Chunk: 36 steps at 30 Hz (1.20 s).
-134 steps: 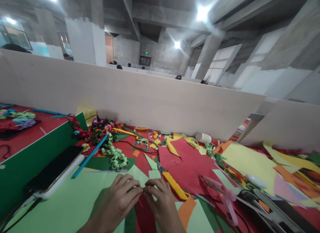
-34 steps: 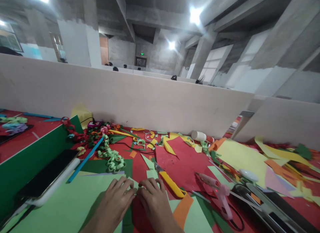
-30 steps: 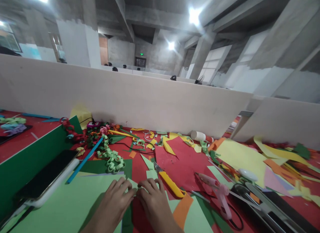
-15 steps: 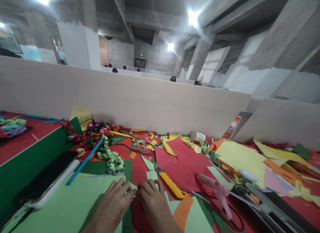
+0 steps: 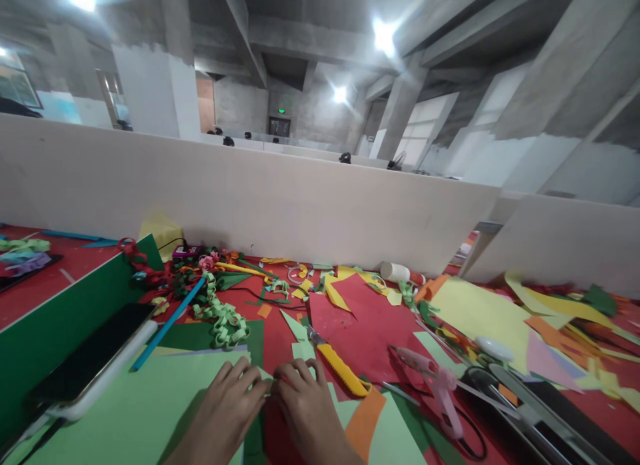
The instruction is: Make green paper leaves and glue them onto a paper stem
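Note:
My left hand [image 5: 235, 400] rests over a stack of light green paper [image 5: 125, 398], its fingers bent and pinched together. Right beside it, my right hand [image 5: 303, 395] curls its fingers inward, and the fingertips of both hands meet or nearly meet. Whatever they pinch is hidden behind the fingers; a sliver of light green shows near the tips. Just right of my right hand lies a yellow utility knife [image 5: 343, 368] with its blade out. An orange paper piece [image 5: 366, 422] is close to my right wrist.
A pink glue gun [image 5: 430, 372] and a long dark-and-grey tool [image 5: 530, 412] lie at right. At left are a phone [image 5: 97, 352], a blue stick [image 5: 170, 325] and a green paper chain [image 5: 227, 322]. Paper scraps litter the red table before a white partition [image 5: 250, 205].
The view has shifted very slightly. Both hands keep nearly the same place and pose, with only small finger movement.

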Tool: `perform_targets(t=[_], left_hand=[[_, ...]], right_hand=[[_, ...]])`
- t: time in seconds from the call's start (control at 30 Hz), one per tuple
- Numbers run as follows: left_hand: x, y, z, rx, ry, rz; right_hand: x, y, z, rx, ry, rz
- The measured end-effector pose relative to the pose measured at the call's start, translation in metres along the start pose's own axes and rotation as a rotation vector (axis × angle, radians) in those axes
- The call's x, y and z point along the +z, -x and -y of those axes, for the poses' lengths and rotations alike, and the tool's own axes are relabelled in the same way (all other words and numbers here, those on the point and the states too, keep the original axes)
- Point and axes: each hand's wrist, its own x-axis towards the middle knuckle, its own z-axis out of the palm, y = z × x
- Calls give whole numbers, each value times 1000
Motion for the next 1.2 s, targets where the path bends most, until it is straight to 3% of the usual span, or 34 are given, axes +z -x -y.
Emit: perform_targets(t=[0.87,1.2], left_hand=[[-1,1,4,17,30,-82],[0,0,1,28,-5,-129]], right_hand=[[-2,-2,2,-11,41,-98],[-8,-3,5,8,19,-80]])
